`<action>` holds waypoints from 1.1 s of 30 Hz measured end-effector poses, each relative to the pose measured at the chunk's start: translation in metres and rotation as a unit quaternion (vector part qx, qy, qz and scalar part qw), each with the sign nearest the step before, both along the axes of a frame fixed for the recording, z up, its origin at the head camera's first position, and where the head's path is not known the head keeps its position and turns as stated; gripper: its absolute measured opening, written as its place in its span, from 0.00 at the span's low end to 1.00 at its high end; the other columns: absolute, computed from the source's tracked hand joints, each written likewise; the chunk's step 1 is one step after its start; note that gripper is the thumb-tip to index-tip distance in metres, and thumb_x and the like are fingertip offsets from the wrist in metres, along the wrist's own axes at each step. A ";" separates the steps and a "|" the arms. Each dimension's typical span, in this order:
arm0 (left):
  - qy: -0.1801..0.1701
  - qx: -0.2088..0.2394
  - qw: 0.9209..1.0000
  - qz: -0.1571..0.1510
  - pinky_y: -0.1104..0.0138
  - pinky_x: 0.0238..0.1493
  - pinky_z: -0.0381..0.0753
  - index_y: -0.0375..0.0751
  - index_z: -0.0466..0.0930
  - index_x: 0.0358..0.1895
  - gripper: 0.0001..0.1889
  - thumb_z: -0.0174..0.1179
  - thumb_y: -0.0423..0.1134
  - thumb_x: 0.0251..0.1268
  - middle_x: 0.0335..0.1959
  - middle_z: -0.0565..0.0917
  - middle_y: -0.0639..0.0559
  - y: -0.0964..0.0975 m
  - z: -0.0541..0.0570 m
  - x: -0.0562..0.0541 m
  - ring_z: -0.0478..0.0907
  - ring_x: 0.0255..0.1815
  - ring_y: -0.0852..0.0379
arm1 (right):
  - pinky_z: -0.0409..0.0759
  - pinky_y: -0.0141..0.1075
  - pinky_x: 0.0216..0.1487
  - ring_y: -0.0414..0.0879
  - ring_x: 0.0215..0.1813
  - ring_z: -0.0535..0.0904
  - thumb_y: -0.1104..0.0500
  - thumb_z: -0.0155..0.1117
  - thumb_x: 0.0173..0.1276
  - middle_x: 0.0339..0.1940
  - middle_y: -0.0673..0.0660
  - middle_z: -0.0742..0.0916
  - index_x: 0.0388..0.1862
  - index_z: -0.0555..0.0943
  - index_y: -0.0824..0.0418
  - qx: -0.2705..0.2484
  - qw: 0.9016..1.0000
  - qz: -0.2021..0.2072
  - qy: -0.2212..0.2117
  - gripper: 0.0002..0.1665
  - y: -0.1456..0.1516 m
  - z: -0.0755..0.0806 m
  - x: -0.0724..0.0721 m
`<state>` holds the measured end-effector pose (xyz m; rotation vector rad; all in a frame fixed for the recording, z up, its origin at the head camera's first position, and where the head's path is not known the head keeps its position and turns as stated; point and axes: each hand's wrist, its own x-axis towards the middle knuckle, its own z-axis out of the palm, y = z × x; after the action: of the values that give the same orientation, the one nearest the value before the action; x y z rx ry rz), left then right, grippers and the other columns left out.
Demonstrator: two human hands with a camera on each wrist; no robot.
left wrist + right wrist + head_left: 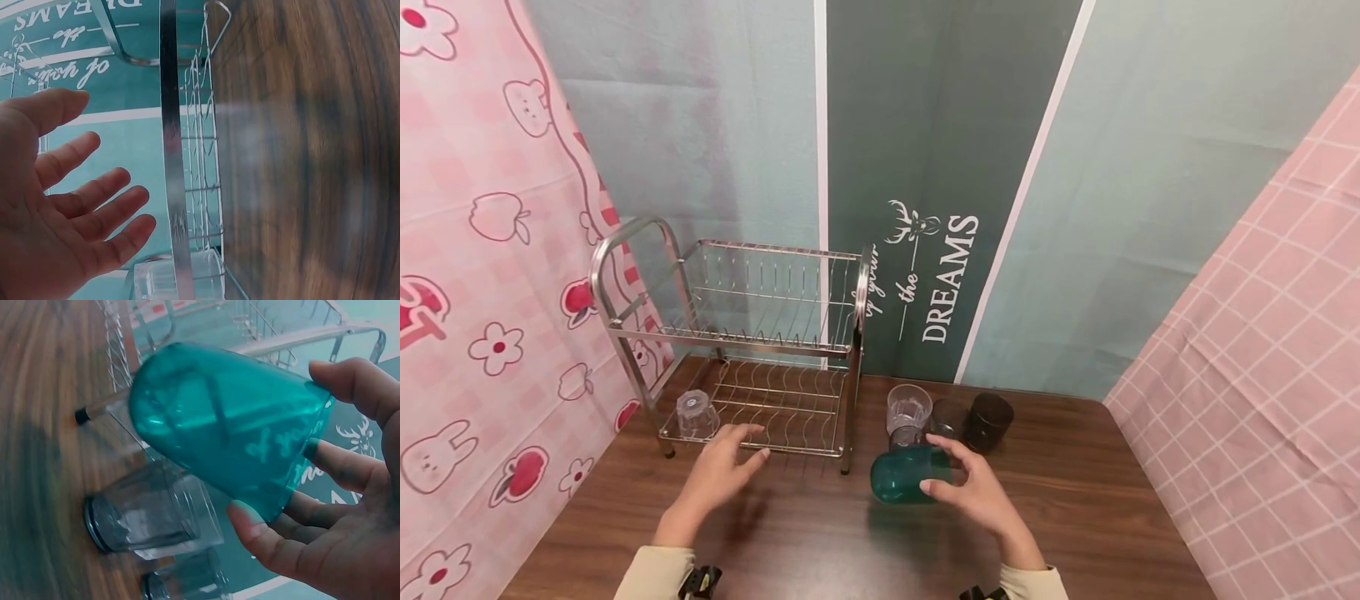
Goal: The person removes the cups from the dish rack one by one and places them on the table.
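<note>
My right hand [981, 492] grips a teal see-through cup [897, 477] near its rim, with thumb and fingers spread around it. The cup lies on its side in the air over the table, its rounded base pointing left. In the right wrist view, fingertips show at the rim of the teal cup [212, 419]. My left hand [718, 471] holds nothing and hovers in front of the dish rack [737, 340], fingers loosely spread. Close behind it, a clear glass [695, 415] stands upside down at the left end of the rack's lower tier.
Behind the teal cup stand a clear ribbed glass [910, 402], a grey glass [951, 414] and a dark cup [991, 421]. The two-tier metal rack is left of them on the wooden table [1075, 517]. Printed curtains [1150, 208] hang behind and at both sides.
</note>
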<state>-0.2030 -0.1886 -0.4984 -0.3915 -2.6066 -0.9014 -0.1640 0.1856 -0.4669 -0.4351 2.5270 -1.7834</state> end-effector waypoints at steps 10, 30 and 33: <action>-0.001 -0.014 1.000 0.024 0.44 0.47 0.69 0.35 0.77 0.50 0.20 0.66 0.38 0.53 0.46 0.75 0.37 -0.014 0.011 -0.006 0.73 0.48 0.36 | 0.77 0.39 0.42 0.54 0.47 0.78 0.57 0.71 0.56 0.58 0.66 0.75 0.63 0.70 0.63 0.052 0.997 0.052 0.011 0.36 0.025 -0.003 -0.013; 0.002 -0.050 0.996 0.074 0.45 0.36 0.72 0.34 0.77 0.49 0.20 0.64 0.40 0.54 0.42 0.72 0.36 -0.036 0.020 -0.026 0.72 0.40 0.39 | 0.72 0.48 0.48 0.53 0.51 0.74 0.53 0.73 0.52 0.55 0.61 0.78 0.59 0.74 0.61 0.185 0.981 0.044 0.043 0.36 0.048 0.001 -0.023; 0.002 -0.059 0.995 0.083 0.43 0.38 0.71 0.32 0.77 0.49 0.20 0.63 0.40 0.54 0.46 0.71 0.34 -0.038 0.021 -0.029 0.70 0.45 0.34 | 0.71 0.49 0.48 0.53 0.50 0.73 0.52 0.74 0.50 0.54 0.60 0.78 0.59 0.75 0.59 0.207 0.977 0.025 0.042 0.36 0.049 0.000 -0.026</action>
<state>-0.2323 -0.2270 -0.4770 -0.2026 -2.6505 -0.6938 -0.1895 0.2346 -0.4671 -0.5530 2.8133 -1.1929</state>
